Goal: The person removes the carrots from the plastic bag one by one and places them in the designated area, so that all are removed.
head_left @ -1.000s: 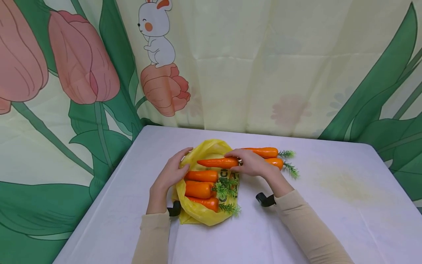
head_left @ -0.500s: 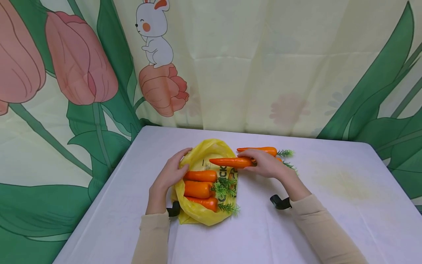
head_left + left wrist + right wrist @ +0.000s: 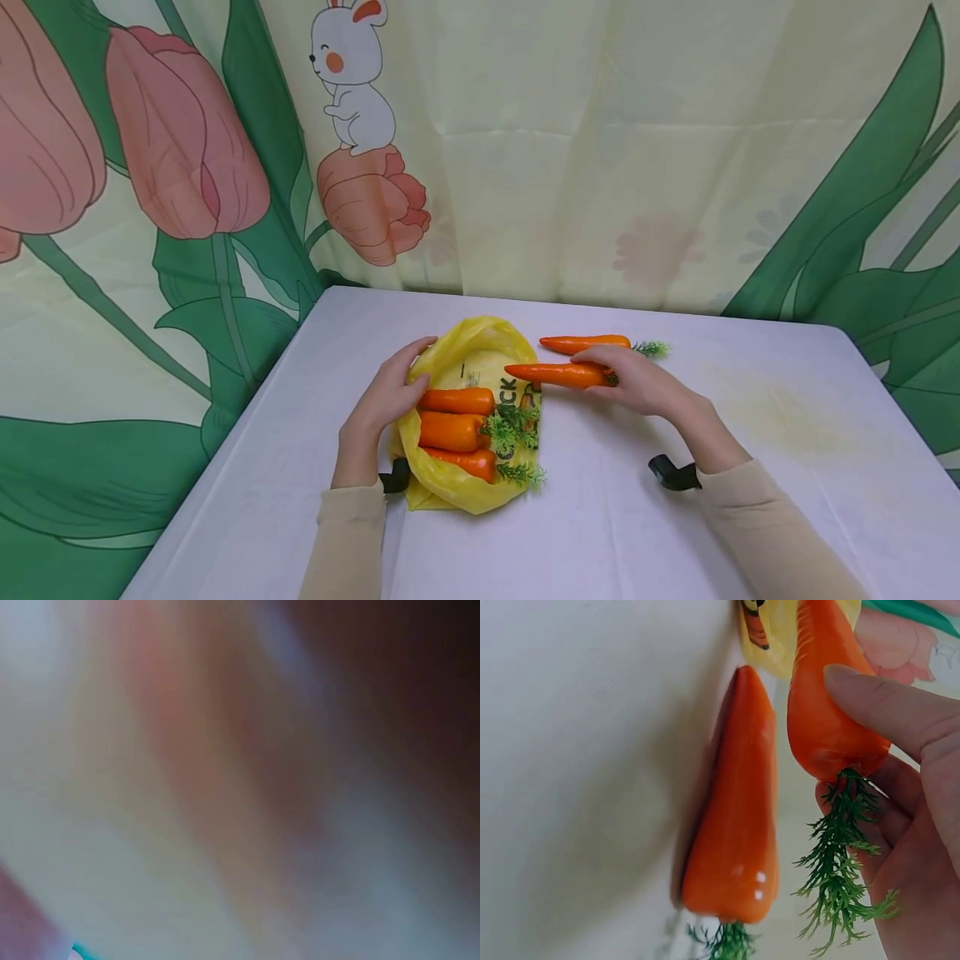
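Observation:
My left hand (image 3: pixel 387 387) grips the left rim of a yellow plastic bag (image 3: pixel 480 331) that lies with its mouth spread. Several orange carrots with leafy green tops, the middle carrot (image 3: pixel 452 431) among them, lie inside. My right hand (image 3: pixel 637 379) holds another carrot (image 3: pixel 553 375) by its thick end, thumb against its side; its tip points left over the bag's right edge. In the right wrist view the held carrot's green leaves (image 3: pixel 844 855) hang below the fingers. Beside it a carrot (image 3: pixel 735 817) lies on the table, an orange edge showing behind it.
A white-covered table (image 3: pixel 750 517) bears everything. Past the right hand lies a carrot (image 3: pixel 585 343) with its leaves to the right. Behind the table hangs a curtain (image 3: pixel 540 167) printed with tulips and a rabbit. The left wrist view is blurred and too close to read.
The right hand has moved right with its carrot, from over the bag's middle to its right edge. The left hand and the bag have stayed in place.

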Motion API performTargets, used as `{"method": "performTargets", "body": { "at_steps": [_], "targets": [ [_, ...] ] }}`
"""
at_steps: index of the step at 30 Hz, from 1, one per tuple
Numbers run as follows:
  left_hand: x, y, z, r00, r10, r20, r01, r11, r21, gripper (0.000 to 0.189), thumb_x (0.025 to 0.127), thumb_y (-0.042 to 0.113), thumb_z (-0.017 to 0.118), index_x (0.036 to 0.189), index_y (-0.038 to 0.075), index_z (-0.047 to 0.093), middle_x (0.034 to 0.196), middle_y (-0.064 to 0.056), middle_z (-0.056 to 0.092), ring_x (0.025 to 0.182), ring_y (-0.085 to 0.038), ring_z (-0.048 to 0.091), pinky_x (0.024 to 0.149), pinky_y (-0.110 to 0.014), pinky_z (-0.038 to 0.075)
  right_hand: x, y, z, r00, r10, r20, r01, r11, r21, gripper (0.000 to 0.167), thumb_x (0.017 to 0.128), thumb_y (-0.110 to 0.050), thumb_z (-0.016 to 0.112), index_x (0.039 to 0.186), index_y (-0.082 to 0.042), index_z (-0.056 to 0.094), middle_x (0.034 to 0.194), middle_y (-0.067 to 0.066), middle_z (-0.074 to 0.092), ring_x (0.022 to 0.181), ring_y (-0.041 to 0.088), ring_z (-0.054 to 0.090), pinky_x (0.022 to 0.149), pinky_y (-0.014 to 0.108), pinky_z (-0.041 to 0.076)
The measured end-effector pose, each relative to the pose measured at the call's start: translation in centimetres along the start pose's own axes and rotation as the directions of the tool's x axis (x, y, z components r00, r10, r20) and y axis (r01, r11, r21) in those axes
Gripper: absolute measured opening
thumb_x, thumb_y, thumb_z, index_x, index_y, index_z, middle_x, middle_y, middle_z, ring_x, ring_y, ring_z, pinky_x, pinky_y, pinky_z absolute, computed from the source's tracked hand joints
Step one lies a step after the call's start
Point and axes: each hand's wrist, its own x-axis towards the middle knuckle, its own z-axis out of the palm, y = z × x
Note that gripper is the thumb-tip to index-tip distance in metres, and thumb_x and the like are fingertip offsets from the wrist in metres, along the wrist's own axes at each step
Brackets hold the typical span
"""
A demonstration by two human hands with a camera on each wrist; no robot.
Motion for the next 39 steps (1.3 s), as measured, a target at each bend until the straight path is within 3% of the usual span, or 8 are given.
{"method": "performTargets", "body": {
  "at_steps": [5,11,15,21,33,39],
  "targets": [
    [0.0,0.1,0.0,1.000,-0.001,0.002,0.001,1.000,0.005,0.056,0.098,0.011,0.054,0.153,0.018,0.043,0.152,-0.006,0.046,0.138,-0.029,0.041,0.114,-0.056,0.030,-1.1,0.3,-0.5,0.999,0.031,0.016,-0.031,0.999,0.014,0.042,0.093,-0.010,0.073,0.130,-0.028,0.068,0.156,-0.022,0.036,0.134,0.023,0.044,0.096,0.040,0.044],
    [0.0,0.0,0.0,1.000,0.011,0.003,-0.011,1.000,0.000,0.056,0.098,0.009,0.054,0.153,0.016,0.043,0.152,-0.008,0.046,0.137,-0.031,0.042,0.114,-0.057,0.031,-3.1,0.4,-0.9,0.982,0.187,0.004,-0.187,0.981,-0.048,0.042,0.089,-0.009,0.076,0.130,-0.015,0.068,0.139,0.006,0.058,0.114,0.028,0.056,0.092,0.049,0.049],
    [-0.1,0.1,0.1,1.000,0.006,0.005,-0.006,1.000,0.005,0.056,0.099,0.010,0.054,0.153,0.017,0.043,0.152,-0.008,0.046,0.137,-0.031,0.042,0.114,-0.057,0.031,-4.2,0.6,-1.1,0.980,0.200,-0.014,-0.201,0.976,-0.087,0.044,0.087,-0.005,0.077,0.130,-0.005,0.065,0.126,0.012,0.064,0.113,0.035,0.057,0.097,0.056,0.047],
    [-0.1,0.2,0.1,1.000,-0.005,0.001,0.005,1.000,0.008,0.055,0.099,0.011,0.055,0.153,0.018,0.044,0.152,-0.006,0.046,0.137,-0.030,0.042,0.114,-0.057,0.031,-5.3,1.1,-1.1,0.985,0.171,-0.026,-0.172,0.982,-0.077,0.046,0.086,-0.005,0.079,0.130,-0.007,0.065,0.128,0.011,0.063,0.117,0.035,0.056,0.099,0.057,0.046],
    [-0.1,0.2,0.1,1.000,-0.004,0.001,0.004,1.000,0.009,0.055,0.099,0.011,0.055,0.152,0.018,0.044,0.151,-0.006,0.046,0.137,-0.030,0.042,0.114,-0.056,0.031,-6.9,1.5,-0.6,0.982,0.188,-0.031,-0.191,0.978,-0.090,0.046,0.085,-0.007,0.080,0.128,-0.005,0.066,0.126,0.012,0.064,0.118,0.038,0.057,0.100,0.058,0.045],
    [-0.1,0.2,0.1,1.000,-0.009,0.007,0.008,1.000,0.006,0.055,0.099,0.012,0.055,0.153,0.018,0.044,0.152,-0.006,0.046,0.137,-0.030,0.042,0.114,-0.056,0.032,-7.4,1.5,0.3,0.971,0.237,-0.007,-0.237,0.968,-0.076,0.044,0.086,-0.011,0.080,0.128,-0.009,0.067,0.127,0.008,0.064,0.118,0.033,0.057,0.100,0.057,0.045]
  ]
}}
